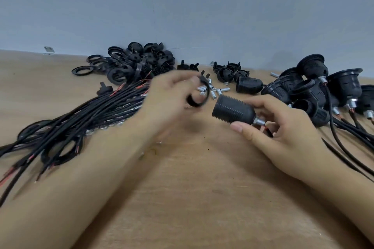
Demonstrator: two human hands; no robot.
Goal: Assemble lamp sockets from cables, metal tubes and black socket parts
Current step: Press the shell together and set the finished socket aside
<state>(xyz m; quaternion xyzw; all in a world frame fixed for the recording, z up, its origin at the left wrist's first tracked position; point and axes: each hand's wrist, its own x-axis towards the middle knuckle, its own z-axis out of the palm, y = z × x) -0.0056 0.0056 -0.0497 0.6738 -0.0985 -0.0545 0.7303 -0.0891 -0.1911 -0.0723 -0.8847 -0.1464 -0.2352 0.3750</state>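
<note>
Wooden tabletop (202, 198) — plain grey-blue wall (182, 6) behind.

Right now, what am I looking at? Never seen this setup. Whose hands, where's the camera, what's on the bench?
There is no machine here: a person works with bare hands, filmed by one wide-angle camera on their head that looks down at a brown wooden table. The right hand grips a ribbed black plastic socket body with a short threaded metal tube at its narrow end. The left hand, blurred, holds a black plastic ring near the socket's open end. On the table lie a bundle of black cables with red wire ends at left, a pile of black rings and caps at the back, loose small silver tubes in the middle, and finished black sockets with cables at right.
</note>
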